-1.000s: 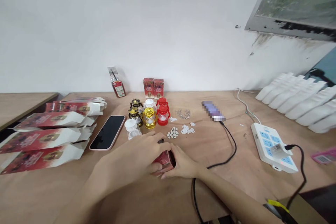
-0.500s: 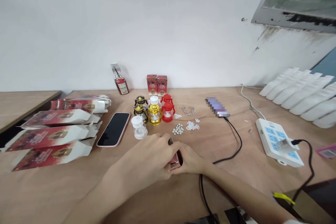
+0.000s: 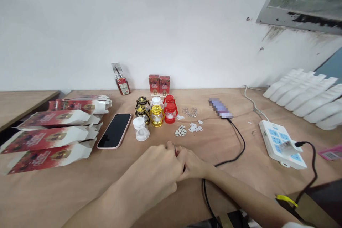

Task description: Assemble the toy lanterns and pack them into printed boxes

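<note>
My left hand (image 3: 156, 169) and my right hand (image 3: 195, 164) meet at the front middle of the table, closed around a small red box (image 3: 176, 152). Only slivers of it show between the fingers, so its flaps are hidden. Just beyond my hands stands a small white lantern (image 3: 141, 129). Behind that are several more mini lanterns, among them a gold one (image 3: 157, 117) and a red one (image 3: 170, 114). Loose button cells (image 3: 180, 131) and small white plastic pieces (image 3: 195, 127) lie to the right of these, with a heap of thin metal wire handles (image 3: 190, 112) behind.
Flattened red cartons (image 3: 50, 139) lie in a row at the left, beside a phone (image 3: 114, 131). Two finished boxes (image 3: 159, 85) and a bottle (image 3: 123, 84) stand by the wall. At right are a charging phone (image 3: 220, 108), its black cable (image 3: 242, 149), a power strip (image 3: 283, 142) and white objects (image 3: 307, 96).
My left hand has shifted slightly right and turned over the red box, covering its open end that showed before. The lanterns and loose parts have stayed in place.
</note>
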Available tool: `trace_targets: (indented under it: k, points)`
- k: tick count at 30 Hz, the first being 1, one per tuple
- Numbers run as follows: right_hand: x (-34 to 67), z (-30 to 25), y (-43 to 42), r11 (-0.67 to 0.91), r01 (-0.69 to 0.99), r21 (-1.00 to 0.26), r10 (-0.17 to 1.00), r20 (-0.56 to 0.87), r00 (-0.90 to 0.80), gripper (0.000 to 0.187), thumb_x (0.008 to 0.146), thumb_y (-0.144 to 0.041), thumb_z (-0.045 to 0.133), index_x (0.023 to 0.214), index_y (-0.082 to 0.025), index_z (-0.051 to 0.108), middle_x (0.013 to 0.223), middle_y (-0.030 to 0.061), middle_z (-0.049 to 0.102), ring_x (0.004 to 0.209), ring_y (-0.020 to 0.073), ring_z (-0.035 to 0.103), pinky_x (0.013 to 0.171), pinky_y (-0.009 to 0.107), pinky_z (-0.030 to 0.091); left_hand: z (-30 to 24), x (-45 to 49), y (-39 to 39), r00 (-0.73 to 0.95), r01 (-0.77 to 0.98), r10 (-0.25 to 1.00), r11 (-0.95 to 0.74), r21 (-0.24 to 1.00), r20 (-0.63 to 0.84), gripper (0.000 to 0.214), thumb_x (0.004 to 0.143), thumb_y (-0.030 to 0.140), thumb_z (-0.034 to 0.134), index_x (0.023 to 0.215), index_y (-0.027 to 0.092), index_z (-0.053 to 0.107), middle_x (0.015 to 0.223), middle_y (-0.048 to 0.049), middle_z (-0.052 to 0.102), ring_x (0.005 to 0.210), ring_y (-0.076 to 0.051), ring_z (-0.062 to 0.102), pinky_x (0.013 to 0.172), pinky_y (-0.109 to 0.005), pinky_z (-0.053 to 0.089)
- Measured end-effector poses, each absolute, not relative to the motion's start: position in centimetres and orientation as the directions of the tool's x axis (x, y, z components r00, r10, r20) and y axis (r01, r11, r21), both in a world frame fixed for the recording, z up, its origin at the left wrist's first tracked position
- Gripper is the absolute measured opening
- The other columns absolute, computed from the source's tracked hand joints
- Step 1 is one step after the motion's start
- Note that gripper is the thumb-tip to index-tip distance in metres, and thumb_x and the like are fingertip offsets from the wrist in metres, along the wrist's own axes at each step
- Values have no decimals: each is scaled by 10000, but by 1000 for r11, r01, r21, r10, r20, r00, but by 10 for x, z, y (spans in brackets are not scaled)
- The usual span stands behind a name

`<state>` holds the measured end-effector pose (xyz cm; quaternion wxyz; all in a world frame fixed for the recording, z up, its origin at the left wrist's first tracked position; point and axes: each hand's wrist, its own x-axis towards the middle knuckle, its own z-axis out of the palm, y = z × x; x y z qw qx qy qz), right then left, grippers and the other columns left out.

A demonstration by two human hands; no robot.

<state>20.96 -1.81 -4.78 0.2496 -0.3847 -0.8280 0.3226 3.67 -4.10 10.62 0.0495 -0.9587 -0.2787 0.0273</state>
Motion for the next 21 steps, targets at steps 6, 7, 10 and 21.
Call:
trace_targets:
  k: [6, 7, 10, 21]
  points:
    - [210, -56, -19, 493, 420, -762, 780, 175, -601, 404, 673, -327, 674, 1045, -297, 520, 1101, 13, 636, 1018, 245, 604, 898, 348, 470, 118, 30, -56, 867, 494, 493, -869, 1, -69, 393, 754, 61, 448, 1116, 206, 496, 895, -62, 638, 677, -195, 607, 528, -265, 419]
    - [210, -56, -20, 495, 415, -764, 776, 173, -607, 385, 682, -321, 666, 1038, -286, 523, 1098, 17, 639, 1012, 243, 608, 895, 347, 470, 120, 27, -56, 865, 501, 500, -865, 16, -54, 411, 771, 53, 431, 1139, 226, 485, 921, -51, 635, 701, -186, 613, 546, -260, 426]
    - [210, -53, -20, 497, 428, -755, 774, 163, -612, 418, 675, -329, 680, 1044, -223, 514, 1101, 73, 638, 983, 265, 621, 859, 366, 478, 125, 15, -45, 805, 593, 593, -805, 3, -11, 425, 813, 51, 405, 1167, 273, 481, 1019, -38, 612, 759, -166, 621, 605, -253, 443]
    - [210, -47, -18, 391, 476, -788, 828, 74, -556, 812, 522, -518, 799, 1188, -197, 466, 1156, 102, 614, 1047, 288, 596, 881, 396, 464, 113, 27, 22, 747, 665, 665, -747, -17, -18, 110, 887, 169, 463, 839, 172, 561, 860, -35, 583, 750, -165, 583, 619, -255, 413]
